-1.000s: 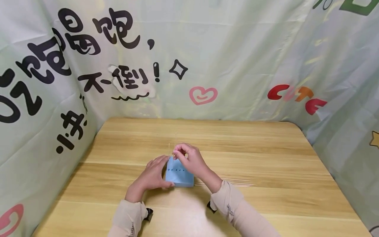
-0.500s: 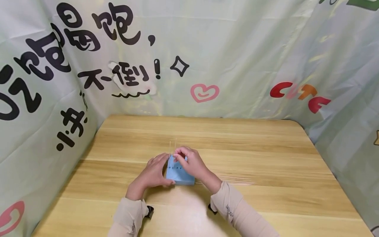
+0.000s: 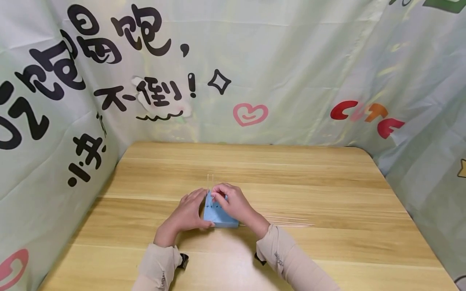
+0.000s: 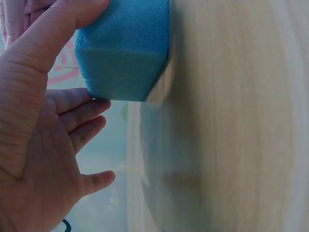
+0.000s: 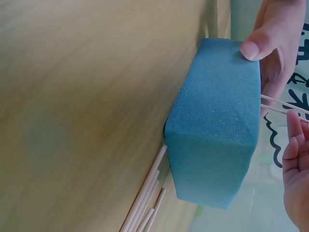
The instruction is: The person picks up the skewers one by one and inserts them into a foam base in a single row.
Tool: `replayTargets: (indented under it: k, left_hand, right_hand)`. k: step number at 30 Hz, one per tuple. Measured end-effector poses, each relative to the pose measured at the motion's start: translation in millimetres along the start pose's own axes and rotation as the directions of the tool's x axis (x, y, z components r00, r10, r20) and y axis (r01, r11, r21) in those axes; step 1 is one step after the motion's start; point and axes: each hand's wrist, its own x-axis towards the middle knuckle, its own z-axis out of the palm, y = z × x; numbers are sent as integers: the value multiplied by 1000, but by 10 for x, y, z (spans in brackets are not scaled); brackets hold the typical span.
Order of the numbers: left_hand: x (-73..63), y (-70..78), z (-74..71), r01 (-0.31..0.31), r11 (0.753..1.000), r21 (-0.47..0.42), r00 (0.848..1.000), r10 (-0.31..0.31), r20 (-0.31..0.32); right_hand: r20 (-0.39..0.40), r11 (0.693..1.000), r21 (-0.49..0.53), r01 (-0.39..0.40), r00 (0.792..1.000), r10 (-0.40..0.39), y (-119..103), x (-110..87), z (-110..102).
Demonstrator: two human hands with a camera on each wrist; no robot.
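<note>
A blue foam block (image 3: 223,218) with a row of small dark holes on top sits on the table. My left hand (image 3: 188,213) grips its left side, thumb on the near face and fingers at the far side. One thin wooden stick (image 3: 208,182) stands upright in the block near its left edge. Just right of it, my right hand (image 3: 234,202) pinches a second upright stick (image 3: 212,179). In the right wrist view, both sticks emerge from the block's top (image 5: 219,92), side by side. My right hand covers part of the holes.
Several loose thin wooden sticks (image 3: 291,221) lie on the wooden table (image 3: 309,250) to the right of the block, partly under my right forearm. A printed fabric curtain (image 3: 291,72) surrounds the table's back and sides.
The second stick has come down and slightly left, its top now about level with the first stick's. My right hand has shifted with it; my left hand keeps its hold on the block.
</note>
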Motion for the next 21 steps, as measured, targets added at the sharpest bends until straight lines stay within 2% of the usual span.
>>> replayTargets:
  k: [7,12,21]
  left_hand:
    - [-2,16,-3,-2,1000,-12,1000,2,-3]
    - [-8,13,9,0,1000,-18,1000,0,0]
    - [-7,27,6,20,1000,-6,1000,-20,10]
  right_hand:
    - [-8,1000,9,4,1000,-4,-15,1,-6]
    - [-13,999,17,-28,1000,28,-15,-19,-26]
    - [-54,997,6,-77,996,77,47,-81,-195]
